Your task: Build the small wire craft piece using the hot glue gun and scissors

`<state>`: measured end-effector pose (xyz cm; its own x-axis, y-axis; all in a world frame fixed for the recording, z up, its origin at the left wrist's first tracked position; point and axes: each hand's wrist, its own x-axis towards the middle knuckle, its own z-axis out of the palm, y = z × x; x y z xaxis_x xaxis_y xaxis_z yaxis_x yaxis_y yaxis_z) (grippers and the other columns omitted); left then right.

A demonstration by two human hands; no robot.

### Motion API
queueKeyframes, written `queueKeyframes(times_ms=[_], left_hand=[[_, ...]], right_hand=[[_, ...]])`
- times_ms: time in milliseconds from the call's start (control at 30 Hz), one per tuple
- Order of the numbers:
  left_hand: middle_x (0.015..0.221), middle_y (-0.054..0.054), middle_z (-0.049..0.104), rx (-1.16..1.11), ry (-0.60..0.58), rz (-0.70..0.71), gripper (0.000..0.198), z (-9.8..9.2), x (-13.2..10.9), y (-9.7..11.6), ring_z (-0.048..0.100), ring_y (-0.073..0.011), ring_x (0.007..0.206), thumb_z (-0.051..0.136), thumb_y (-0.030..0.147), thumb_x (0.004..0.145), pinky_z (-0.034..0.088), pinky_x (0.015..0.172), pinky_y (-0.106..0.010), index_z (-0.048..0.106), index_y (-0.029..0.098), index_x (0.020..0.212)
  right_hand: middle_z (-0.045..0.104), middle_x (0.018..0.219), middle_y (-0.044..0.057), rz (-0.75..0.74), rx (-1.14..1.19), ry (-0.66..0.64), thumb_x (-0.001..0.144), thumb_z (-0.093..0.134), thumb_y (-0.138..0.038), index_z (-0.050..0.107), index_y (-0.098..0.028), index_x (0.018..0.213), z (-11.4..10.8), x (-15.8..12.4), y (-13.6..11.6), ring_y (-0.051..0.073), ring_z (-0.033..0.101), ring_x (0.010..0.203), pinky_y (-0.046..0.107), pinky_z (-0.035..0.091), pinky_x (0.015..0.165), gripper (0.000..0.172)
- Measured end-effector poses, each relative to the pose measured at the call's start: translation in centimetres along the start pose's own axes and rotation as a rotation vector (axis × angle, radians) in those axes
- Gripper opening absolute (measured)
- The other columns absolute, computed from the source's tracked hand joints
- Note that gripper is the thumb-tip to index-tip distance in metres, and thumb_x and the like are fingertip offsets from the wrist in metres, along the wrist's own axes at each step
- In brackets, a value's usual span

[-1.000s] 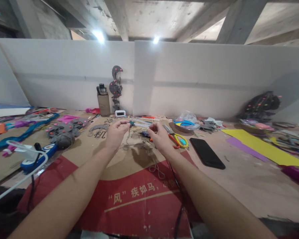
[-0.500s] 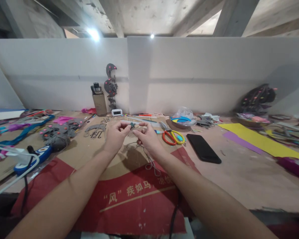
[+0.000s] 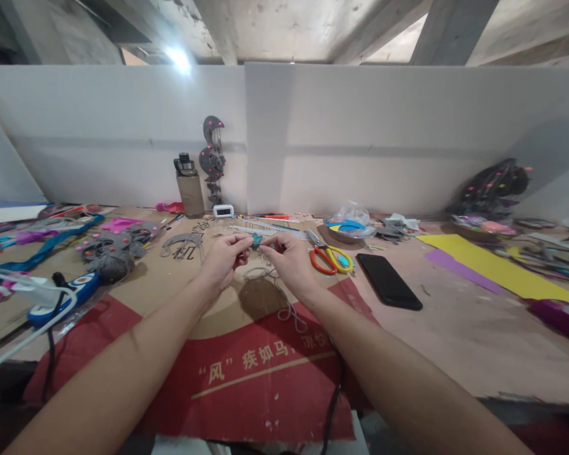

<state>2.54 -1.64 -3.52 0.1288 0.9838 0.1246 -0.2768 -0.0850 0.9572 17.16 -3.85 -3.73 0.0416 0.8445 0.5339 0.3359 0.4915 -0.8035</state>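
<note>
Left hand [image 3: 224, 262]: mid-frame, pinching small teal piece [image 3: 256, 239]
Right hand [image 3: 288, 258]: at piece's right, fingertips narrow; cannot tell if holding

The small teal piece [image 3: 256, 239], too small to be made out, is partly covered by the left hand [image 3: 224, 258] and right hand [image 3: 287, 258]; the lettering's [image 3: 264, 357] right end is hidden by the right forearm [image 3: 389, 360]; the magenta tool [image 3: 556, 321] is cut off at right.
</note>
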Motion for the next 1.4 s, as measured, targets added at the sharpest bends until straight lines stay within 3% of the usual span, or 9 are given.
queueKeyframes(times_ms=[167,567,833,1067,1400], left_hand=[[0.054,0.004,0.048,0.015,0.02,0.032,0.025,0.1,0.1,-0.2,0.039,-0.0048,0.046,0.077,0.03,0.06,0.026,0.043,-0.019,0.061,0.014,0.07],[0.053,0.004,0.048,0.12,0.017,0.112,0.024,0.5,-0.2,-0.3,0.038,-0.0054,0.044,0.072,0.033,0.063,0.028,0.042,-0.021,0.059,0.014,0.07],[0.051,0.005,0.047,0.268,0.003,0.183,0.019,0.4,-0.3,-0.3,0.038,-0.0065,0.044,0.067,0.032,0.067,0.028,0.043,-0.022,0.06,0.016,0.072],[0.054,0.005,0.048,0.374,-0.006,0.204,0.013,0.4,-0.6,0.1,0.035,-0.0068,0.046,0.065,0.028,0.065,0.026,0.046,-0.022,0.061,0.017,0.071],[0.052,0.006,0.045,0.372,-0.051,0.092,0.019,0.3,-0.6,-0.3,0.033,-0.0059,0.044,0.067,0.032,0.065,0.024,0.044,-0.021,0.06,0.015,0.071]], right_hand=[[0.054,0.067,0.0,-0.058,-0.07,0.014,0.074,0.062,-0.029,0.065,-0.02,0.071,0.0,-0.1,-0.1,0.014,0.045,0.065,0.028,0.036,0.064,0.01],[0.046,0.061,-0.003,-0.01,-0.148,0.076,0.073,0.063,-0.033,0.061,-0.018,0.069,-0.1,-0.1,-0.5,0.012,0.04,0.059,0.027,0.032,0.058,0.016],[0.033,0.054,-0.007,0.13,0.092,0.042,0.069,0.065,-0.036,0.065,-0.018,0.087,0.2,0.3,0.0,0.01,0.032,0.051,0.025,0.025,0.05,0.025],[0.061,0.066,0.001,0.17,0.204,-0.01,0.068,0.063,-0.035,0.068,-0.016,0.076,0.7,0.3,0.6,0.012,0.048,0.058,0.025,0.036,0.055,0.022],[0.053,0.059,-0.003,0.234,0.131,-0.047,0.067,0.058,-0.032,0.059,-0.017,0.069,0.9,-0.1,0.9,0.01,0.042,0.054,0.023,0.03,0.05,0.015]])
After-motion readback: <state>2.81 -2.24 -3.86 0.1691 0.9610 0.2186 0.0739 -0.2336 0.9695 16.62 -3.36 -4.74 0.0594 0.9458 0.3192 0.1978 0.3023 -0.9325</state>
